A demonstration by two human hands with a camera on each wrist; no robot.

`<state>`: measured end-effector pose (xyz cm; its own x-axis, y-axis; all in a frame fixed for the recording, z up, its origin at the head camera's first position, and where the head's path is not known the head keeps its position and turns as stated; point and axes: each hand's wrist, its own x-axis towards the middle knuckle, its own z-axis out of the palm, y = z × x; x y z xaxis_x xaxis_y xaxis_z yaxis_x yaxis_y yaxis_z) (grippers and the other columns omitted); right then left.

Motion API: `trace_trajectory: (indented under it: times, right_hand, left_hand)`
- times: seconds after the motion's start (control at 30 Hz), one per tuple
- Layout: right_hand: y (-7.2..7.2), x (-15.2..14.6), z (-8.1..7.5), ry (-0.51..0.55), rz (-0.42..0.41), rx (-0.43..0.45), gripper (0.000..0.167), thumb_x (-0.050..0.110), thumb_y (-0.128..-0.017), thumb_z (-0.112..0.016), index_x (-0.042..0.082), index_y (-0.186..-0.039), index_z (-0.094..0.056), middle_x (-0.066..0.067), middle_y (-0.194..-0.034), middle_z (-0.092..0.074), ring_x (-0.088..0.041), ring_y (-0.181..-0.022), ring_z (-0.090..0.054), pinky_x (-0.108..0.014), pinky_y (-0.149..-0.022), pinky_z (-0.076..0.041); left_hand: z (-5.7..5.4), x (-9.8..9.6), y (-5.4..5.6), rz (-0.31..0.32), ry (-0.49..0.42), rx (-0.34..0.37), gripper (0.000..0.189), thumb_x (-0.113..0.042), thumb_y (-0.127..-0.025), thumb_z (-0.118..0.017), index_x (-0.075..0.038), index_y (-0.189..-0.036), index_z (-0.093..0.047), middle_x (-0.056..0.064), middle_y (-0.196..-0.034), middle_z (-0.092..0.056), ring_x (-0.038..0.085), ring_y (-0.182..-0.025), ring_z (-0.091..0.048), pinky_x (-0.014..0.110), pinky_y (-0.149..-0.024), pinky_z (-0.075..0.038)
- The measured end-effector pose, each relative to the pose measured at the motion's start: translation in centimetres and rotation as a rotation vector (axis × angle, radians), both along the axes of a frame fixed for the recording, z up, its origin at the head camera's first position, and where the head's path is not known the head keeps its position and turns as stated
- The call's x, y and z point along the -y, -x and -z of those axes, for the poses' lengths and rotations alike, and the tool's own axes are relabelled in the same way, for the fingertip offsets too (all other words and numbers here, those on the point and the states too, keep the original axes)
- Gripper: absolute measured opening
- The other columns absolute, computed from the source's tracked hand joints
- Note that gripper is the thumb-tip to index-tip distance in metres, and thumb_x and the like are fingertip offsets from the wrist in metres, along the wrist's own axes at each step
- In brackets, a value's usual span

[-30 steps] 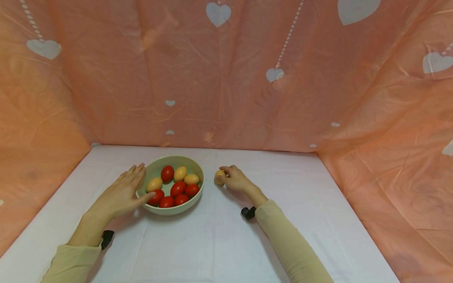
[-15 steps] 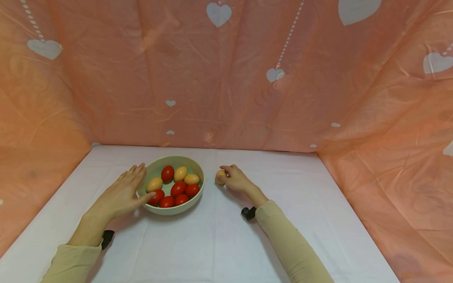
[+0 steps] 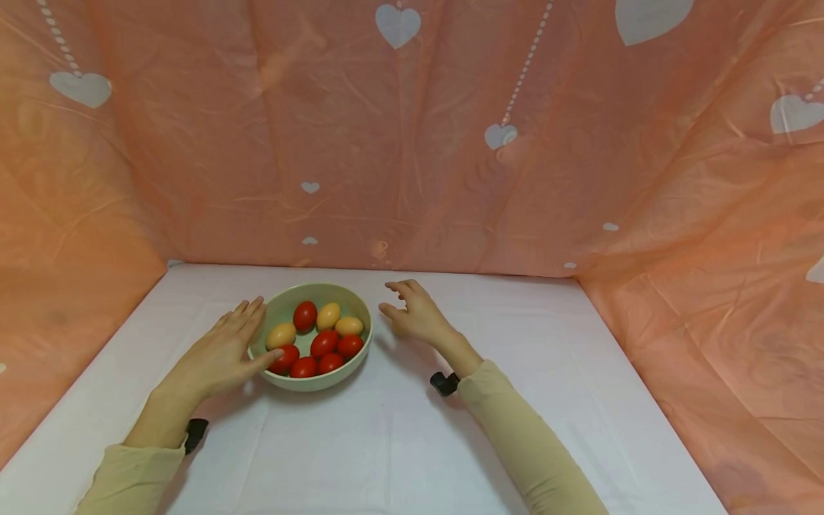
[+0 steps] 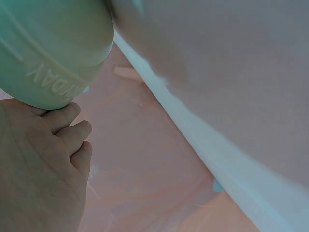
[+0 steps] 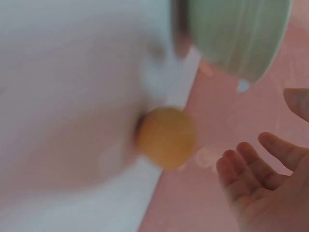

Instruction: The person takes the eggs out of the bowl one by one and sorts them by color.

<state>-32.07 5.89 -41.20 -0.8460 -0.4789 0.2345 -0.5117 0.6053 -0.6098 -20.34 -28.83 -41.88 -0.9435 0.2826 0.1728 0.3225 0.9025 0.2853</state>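
A pale green bowl (image 3: pixel 309 383) stands on the table with several red eggs (image 3: pixel 325 344) and a few yellow ones (image 3: pixel 329 316) inside. My left hand (image 3: pixel 215 354) lies against its left side, fingers extended along the outside and thumb over the rim. In the left wrist view those fingers (image 4: pixel 65 116) touch the bowl's lettered wall. To the right of the bowl my right hand (image 3: pixel 418 315) hovers with fingers spread and nothing held. A loose yellow egg (image 5: pixel 167 138) sits on the table near it in the right wrist view; in the head view the hand hides it.
White cloth (image 3: pixel 335 458) covers the table. Orange-pink sheeting with hearts (image 3: pixel 418 179) rises behind it and at both sides. A small black wrist camera (image 3: pixel 444 384) is strapped to the right wrist, another (image 3: pixel 195 435) to the left.
My right hand has let go of the yellow egg, spread its fingers and lifted slightly up and to the left. The left hand and the bowl have stayed put.
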Motion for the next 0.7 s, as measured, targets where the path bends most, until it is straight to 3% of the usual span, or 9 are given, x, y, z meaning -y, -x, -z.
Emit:
trace_trajectory:
  times: [0.27,0.47,0.7]
  right_hand:
    - [-0.6,3.3,-1.6,-0.001,-0.112,-0.106,0.046,0.024,-0.103,-0.065,0.002,-0.143,-0.06,-0.015,-0.137,-0.06,-0.031,-0.117,-0.063,-0.037,-0.097,-0.056]
    - [-0.8,5.6,-1.9,-0.038,-0.177,-0.074,0.046,0.021,-0.102,-0.065,0.0,-0.143,-0.059,-0.015,-0.138,-0.06,-0.029,-0.117,-0.064,-0.036,-0.099,-0.055]
    - [-0.9,7.8,-1.6,-0.114,-0.173,-0.035,0.047,0.027,-0.104,-0.064,0.005,-0.145,-0.059,-0.011,-0.139,-0.062,-0.022,-0.117,-0.064,-0.031,-0.098,-0.055]
  left_hand:
    - [-0.1,0.0,0.1,-0.001,0.002,0.001,0.099,-0.059,-0.097,-0.062,0.011,-0.158,-0.028,0.029,-0.167,-0.024,0.051,-0.153,-0.022,0.065,-0.123,-0.023]
    - [0.1,0.2,0.2,0.001,0.004,0.0,0.099,-0.059,-0.097,-0.062,0.011,-0.159,-0.028,0.03,-0.166,-0.025,0.051,-0.153,-0.022,0.065,-0.123,-0.023]
    - [0.2,0.2,0.1,-0.005,0.006,-0.003,0.1,-0.06,-0.097,-0.062,0.011,-0.158,-0.028,0.029,-0.167,-0.025,0.051,-0.153,-0.022,0.065,-0.123,-0.023]
